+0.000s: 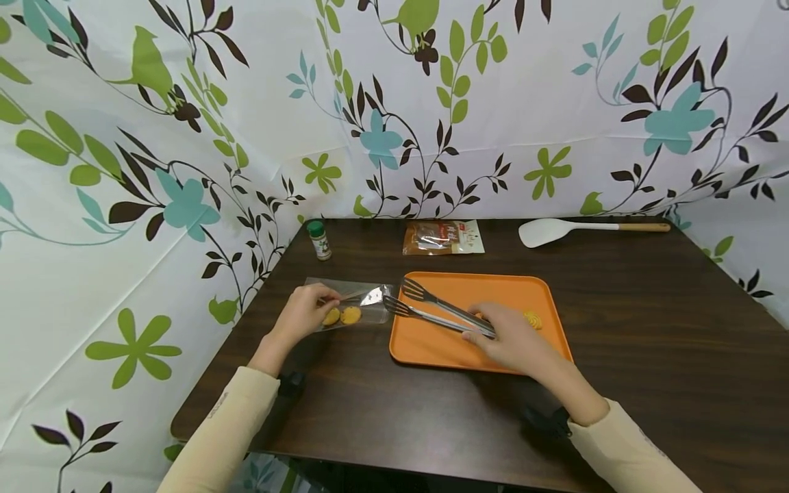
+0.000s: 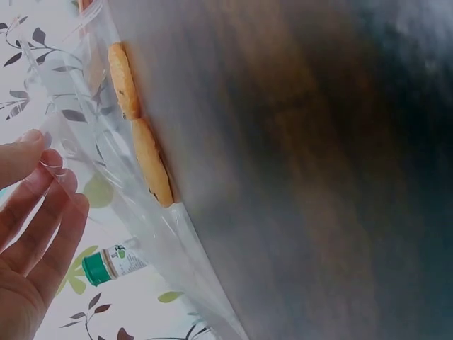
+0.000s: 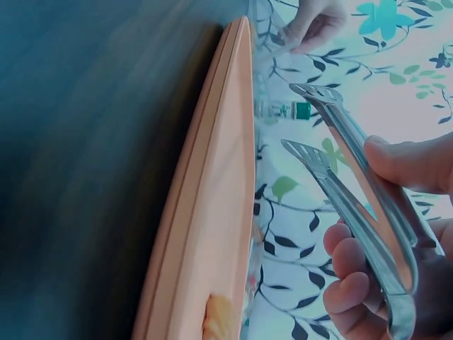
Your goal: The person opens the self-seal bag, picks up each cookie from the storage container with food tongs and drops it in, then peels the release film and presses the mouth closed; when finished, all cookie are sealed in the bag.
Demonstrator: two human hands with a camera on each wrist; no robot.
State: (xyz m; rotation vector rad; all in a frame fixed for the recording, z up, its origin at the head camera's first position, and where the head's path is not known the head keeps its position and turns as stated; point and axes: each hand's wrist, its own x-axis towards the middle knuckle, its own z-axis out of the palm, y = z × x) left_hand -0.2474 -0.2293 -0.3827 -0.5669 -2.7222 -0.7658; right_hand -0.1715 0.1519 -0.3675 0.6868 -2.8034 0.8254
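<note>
My left hand (image 1: pixel 308 308) pinches the upper edge of a clear plastic bag (image 1: pixel 373 315) between thumb and fingertips and lifts that layer. Two round golden cookies (image 1: pixel 351 315) lie flat inside the bag; in the left wrist view the cookies (image 2: pixel 152 163) show edge-on, close to the table. Metal tongs (image 1: pixel 445 307) are in my right hand (image 1: pixel 508 335), thumb on one arm and fingers round the other. Their slotted tips are apart with nothing between them, pointing left over the orange tray (image 1: pixel 425 349) toward the bag. A yellow swirled piece (image 1: pixel 533 320) sits on the tray, partly behind my right hand.
A green-capped seasoning bottle (image 1: pixel 319 239) stands at the back left of the dark wooden table (image 1: pixel 382 418). Along the back edge lie a brown food packet (image 1: pixel 440 237) and a white spatula (image 1: pixel 542 231) with a wooden handle. Patterned cloth (image 1: pixel 246 89) hangs behind and left.
</note>
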